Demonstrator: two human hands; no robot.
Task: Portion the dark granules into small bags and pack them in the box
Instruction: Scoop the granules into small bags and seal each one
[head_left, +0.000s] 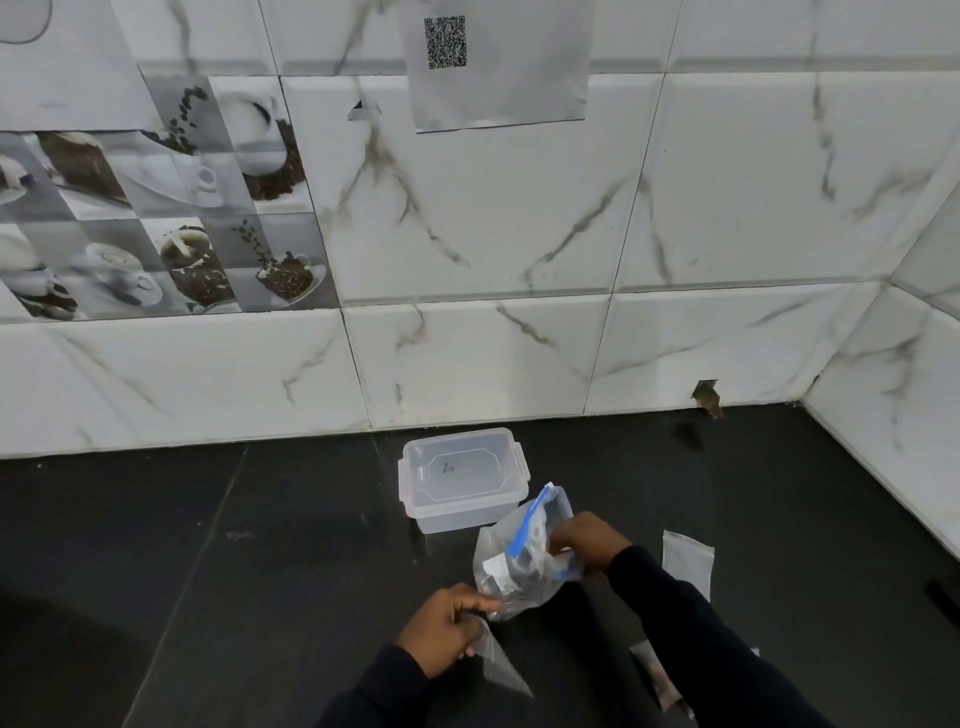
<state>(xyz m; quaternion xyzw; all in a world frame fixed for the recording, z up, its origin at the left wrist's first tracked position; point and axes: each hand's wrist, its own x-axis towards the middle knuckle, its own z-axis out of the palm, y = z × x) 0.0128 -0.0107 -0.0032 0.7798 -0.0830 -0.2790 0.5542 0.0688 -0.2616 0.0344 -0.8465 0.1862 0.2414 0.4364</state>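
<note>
My right hand (587, 540) grips a large clear zip bag (519, 566) with a blue seal strip, tilted over the dark counter; dark granules show dimly inside it. Just below its lower corner, my left hand (447, 626) pinches the mouth of a small clear bag (501, 667), which hangs down toward me. Behind the large bag, near the wall, stands a clear plastic box (460, 480) with its lid on. The box's front right corner is hidden by the large bag.
A small empty bag (688, 564) lies on the black counter (260, 545) to the right of my right arm. Another small bag (657, 675) lies partly under that arm. A marble-tiled wall (519, 338) closes the back and right.
</note>
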